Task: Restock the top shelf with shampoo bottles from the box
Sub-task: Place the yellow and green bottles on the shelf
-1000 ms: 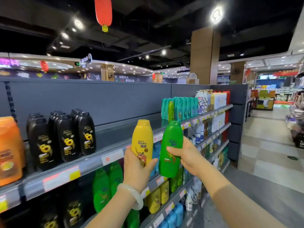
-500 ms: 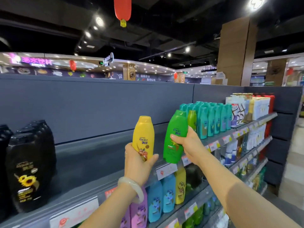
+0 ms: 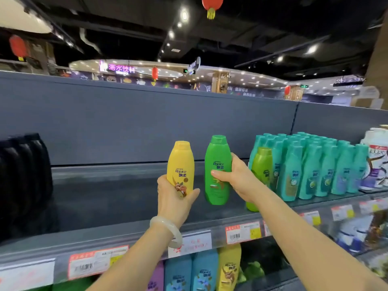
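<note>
A dark ceiling (image 3: 252,28) carries spotlights (image 3: 184,15) and a red lantern (image 3: 212,3); a purple neon sign (image 3: 121,69) glows beyond the grey back panel (image 3: 147,122).

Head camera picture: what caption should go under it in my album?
Left hand holds a yellow bottle, right hand a green bottle, above the top shelf.

Red lanterns (image 3: 210,4) overhead; blurred, perhaps drinks, sign (image 3: 121,69).
</note>
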A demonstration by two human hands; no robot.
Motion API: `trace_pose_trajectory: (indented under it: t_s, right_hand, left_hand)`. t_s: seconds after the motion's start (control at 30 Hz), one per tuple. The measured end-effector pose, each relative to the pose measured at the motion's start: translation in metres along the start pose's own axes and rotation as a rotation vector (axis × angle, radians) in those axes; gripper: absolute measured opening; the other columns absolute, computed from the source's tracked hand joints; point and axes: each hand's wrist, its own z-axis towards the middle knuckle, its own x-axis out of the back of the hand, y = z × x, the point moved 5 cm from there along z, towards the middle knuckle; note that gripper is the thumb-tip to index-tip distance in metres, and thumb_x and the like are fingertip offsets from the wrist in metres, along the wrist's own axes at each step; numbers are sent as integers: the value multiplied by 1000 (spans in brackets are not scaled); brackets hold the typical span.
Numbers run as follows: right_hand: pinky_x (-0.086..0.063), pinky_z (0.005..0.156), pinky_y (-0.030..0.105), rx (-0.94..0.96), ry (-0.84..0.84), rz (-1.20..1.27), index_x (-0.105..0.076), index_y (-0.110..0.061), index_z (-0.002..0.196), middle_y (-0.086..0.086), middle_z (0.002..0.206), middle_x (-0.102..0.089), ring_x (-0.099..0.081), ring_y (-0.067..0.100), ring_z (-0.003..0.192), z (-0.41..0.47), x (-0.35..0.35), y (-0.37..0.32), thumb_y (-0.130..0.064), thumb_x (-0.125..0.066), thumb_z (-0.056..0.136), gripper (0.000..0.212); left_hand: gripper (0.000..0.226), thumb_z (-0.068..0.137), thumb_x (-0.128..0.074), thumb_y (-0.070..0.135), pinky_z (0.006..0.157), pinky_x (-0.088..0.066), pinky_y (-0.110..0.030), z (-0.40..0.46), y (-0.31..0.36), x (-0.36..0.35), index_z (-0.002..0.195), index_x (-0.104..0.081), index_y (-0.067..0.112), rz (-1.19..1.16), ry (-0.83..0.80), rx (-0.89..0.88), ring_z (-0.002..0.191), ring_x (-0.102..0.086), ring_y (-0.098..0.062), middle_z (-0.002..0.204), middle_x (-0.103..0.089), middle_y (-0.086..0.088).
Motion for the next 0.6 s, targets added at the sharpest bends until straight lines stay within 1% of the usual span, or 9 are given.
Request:
trace_pose_trajectory:
  t_s: [0.1, 0.17, 0.23, 0.3, 0.43, 0.5, 0.53, 0.6]
  right_hand:
    - [-53, 83, 32, -5, -59, -20, -46, -12, 120, 6, 104, -65, -64, 18, 93, 1, 5, 6, 5, -66, 79, 48]
    - [-53, 84, 31, -27, -82, -32, -47, -15, 118, 5, 103, -66, -64, 17, 93, 1, 6, 16, 5, -67, 79, 47]
    - [-52, 87, 33, -59, -67, 10, -47, -17, 118, 5, 104, -66, -64, 18, 95, 0, 8, 27, 5, -66, 80, 48]
    - [-50, 91, 36, -86, -55, 65, -47, -15, 122, 6, 106, -66, -63, 20, 99, 1, 11, 35, 6, -65, 80, 50]
    - [-50, 90, 34, -107, -63, 69, -44, -13, 127, 5, 107, -66, -63, 19, 100, -1, 13, 37, 4, -68, 78, 57]
    - [-51, 86, 27, -98, -10, -6, -39, -13, 129, 1, 109, -63, -62, 14, 99, -10, 11, 38, -4, -75, 73, 67]
    - [-49, 85, 24, -95, 56, -87, -36, -16, 129, -3, 110, -61, -61, 11, 100, -16, 9, 40, -12, -81, 69, 75]
    - [-46, 87, 25, -85, 257, -249, -29, -20, 132, -7, 115, -55, -57, 11, 104, -29, 3, 47, -30, -87, 59, 94]
  left_hand:
    - [57, 71, -78, 23, 84, -48, -38, 1, 0, -3, 100, -29, 22, 17, 12, 16, 100, -53, -24, 110, -48, -8]
    - [57, 72, -78, 24, 85, -48, -38, 1, 2, -4, 100, -29, 22, 33, 11, 15, 100, -53, -23, 110, -48, -7]
    - [57, 72, -78, 24, 83, -47, -36, 1, 4, -4, 100, -29, 22, 51, 11, 12, 100, -52, -23, 110, -48, -7]
    - [57, 72, -78, 24, 85, -48, -38, 0, 5, -2, 101, -29, 22, 57, 9, 11, 101, -52, -23, 111, -48, -7]
    - [57, 73, -77, 24, 88, -48, -41, 0, 4, 3, 102, -28, 23, 58, 5, 3, 102, -52, -23, 113, -48, -7]
    - [57, 73, -77, 24, 87, -49, -41, 2, 4, 5, 102, -28, 23, 62, 7, 1, 102, -52, -24, 113, -48, -8]
    - [57, 72, -77, 24, 85, -49, -40, 2, 5, 5, 103, -28, 22, 61, 13, -1, 102, -52, -24, 113, -48, -8]
    - [58, 72, -78, 24, 82, -48, -37, 3, 7, 7, 103, -28, 22, 56, 35, -14, 101, -53, -24, 112, -48, -8]
